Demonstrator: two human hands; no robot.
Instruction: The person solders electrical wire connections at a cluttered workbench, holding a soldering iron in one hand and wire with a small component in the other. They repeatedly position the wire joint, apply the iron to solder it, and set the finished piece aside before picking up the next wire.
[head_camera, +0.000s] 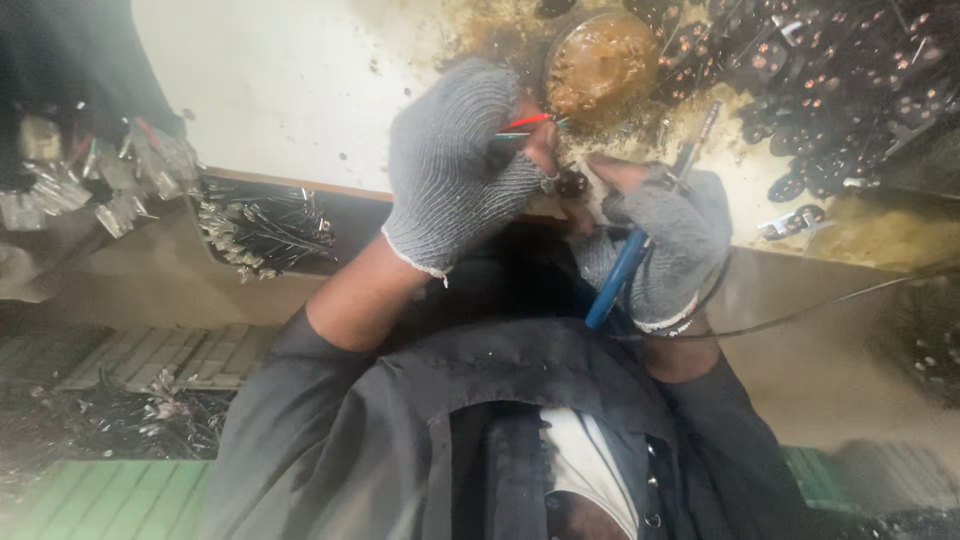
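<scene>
Pinching thin red and green wires (527, 124), the left hand (455, 165) is clamped; right hand (668, 240) grips a blue-handled soldering iron (640, 235).

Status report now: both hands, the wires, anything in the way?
Left hand pinches thin wires. Right hand grips blue-handled soldering iron. Round brown dish just behind.

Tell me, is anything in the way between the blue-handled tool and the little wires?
Nothing visible is. The right hand holds the blue-handled tool with its tip up by the red and green wires pinched in the left hand. Only a small open gap separates them.
</scene>
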